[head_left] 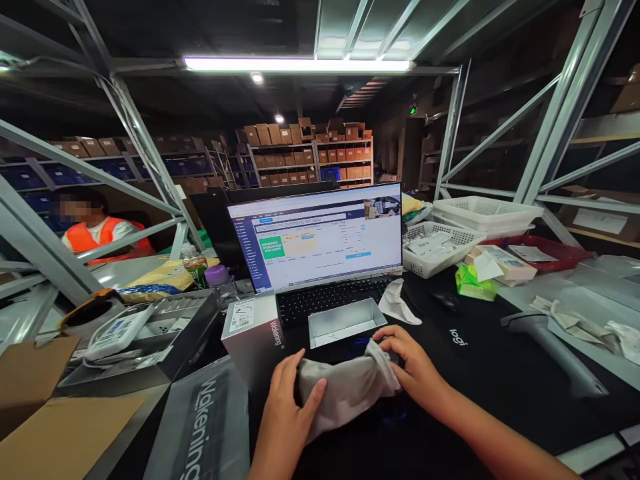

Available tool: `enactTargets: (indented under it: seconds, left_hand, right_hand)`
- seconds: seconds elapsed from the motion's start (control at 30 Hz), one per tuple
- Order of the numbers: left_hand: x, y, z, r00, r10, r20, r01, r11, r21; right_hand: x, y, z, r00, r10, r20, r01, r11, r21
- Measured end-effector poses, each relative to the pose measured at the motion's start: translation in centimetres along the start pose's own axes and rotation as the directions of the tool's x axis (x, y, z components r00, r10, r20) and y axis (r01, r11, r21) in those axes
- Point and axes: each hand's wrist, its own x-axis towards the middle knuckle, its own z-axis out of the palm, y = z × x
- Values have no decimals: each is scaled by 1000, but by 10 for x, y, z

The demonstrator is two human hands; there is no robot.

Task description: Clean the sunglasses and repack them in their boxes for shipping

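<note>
A light grey cloth pouch point(345, 393) lies between my hands above the black desk mat, bulging as if something is inside; its contents are hidden. My left hand point(295, 400) is wrapped round the pouch's left end, thumb on the near side. At the right end, my right hand point(403, 360) pinches the pouch's gathered rim. Just beyond sits a shallow silver tray-like box point(345, 325). A silver box marked "Wakening" point(260, 340) stands to the left of it. A small blue glint shows behind the pouch, too unclear to name.
Beyond are a keyboard point(325, 298) and a lit monitor point(320, 233). A barcode scanner point(555, 353) and mouse point(445, 302) lie to the right, near white baskets point(430, 257). Left are an open carton point(65, 427) and a filled grey box point(185, 320). A person in an orange vest point(107, 233) is farther left.
</note>
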Motion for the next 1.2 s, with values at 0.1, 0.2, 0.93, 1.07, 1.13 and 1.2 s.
enactTargets:
  seconds: [0.1, 0.2, 0.93, 1.07, 1.13, 1.2]
  left_hand:
    - [6, 2, -5, 971, -178, 160, 213, 948, -237]
    - [9, 6, -9, 958, -253, 139, 287, 877, -386]
    - [23, -9, -28, 980, 67, -189, -33, 984, 176]
    - [16, 3, -12, 921, 327, -214, -275, 931, 238]
    - [11, 15, -7, 908, 383, -170, -339, 910, 238]
    - [6, 31, -7, 861, 491, -136, -435, 847, 305]
  right_hand:
    - [3, 1, -3, 997, 36, 69, -36, 999, -9]
    - [3, 0, -4, 992, 37, 122, -35, 999, -19]
    - [23, 46, -118, 700, 405, -588, -370, 910, 187]
    - [25, 33, -88, 767, 492, -411, -374, 864, 338]
    - [23, 21, -65, 807, 512, -293, -387, 835, 392]
    - [19, 10, -45, 833, 529, -163, -417, 793, 444]
